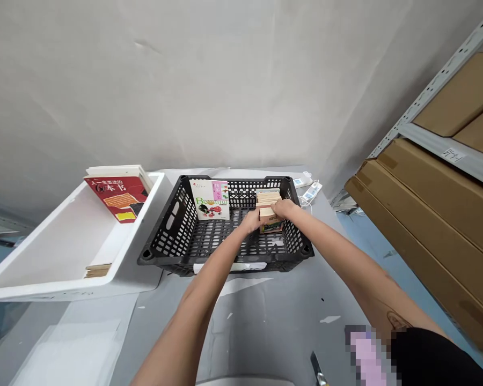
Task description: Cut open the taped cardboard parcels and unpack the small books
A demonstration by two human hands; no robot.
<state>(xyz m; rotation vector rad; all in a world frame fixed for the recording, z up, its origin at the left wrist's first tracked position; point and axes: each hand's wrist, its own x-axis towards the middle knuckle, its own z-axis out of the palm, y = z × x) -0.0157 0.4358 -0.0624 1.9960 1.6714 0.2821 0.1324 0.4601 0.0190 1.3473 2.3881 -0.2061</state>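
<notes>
A black plastic crate (173,260) stands on the grey table. In its right end is a row of small, thick books (268,197), page edges facing up. My left hand (253,221) grips the near books from the left side, and my right hand (285,208) holds them from the right, fingers closed round them. The front book shows a pinkish cover with a dark picture. At the crate's back left leans a white book (212,201) with vegetables and the word "Beautiful" on its cover; neither hand touches it.
Left of the crate, a white bin (121,252) holds a red book (123,195) and other books. A knife (317,367) lies at the table's front. Power strips (312,190) sit behind right. Shelving with cardboard boxes (430,214) borders the right side.
</notes>
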